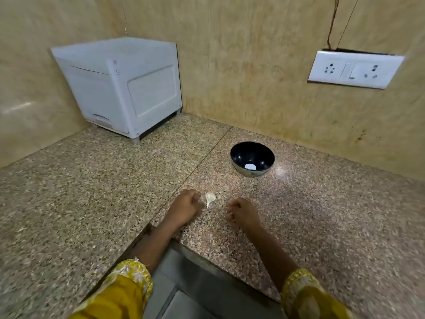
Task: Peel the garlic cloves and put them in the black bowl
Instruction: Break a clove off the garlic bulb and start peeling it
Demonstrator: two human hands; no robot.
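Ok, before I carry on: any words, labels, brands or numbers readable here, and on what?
Nothing here reads as text.
white box: a small mark on its front corner edge, too blurred to read.
switch plate: sockets and switches only, no lettering shows.
black bowl: a faint speck on its outer wall, too small to tell.

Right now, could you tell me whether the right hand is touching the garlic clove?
Apart. The head view shows a strip of bare counter between the right hand and the garlic clove.
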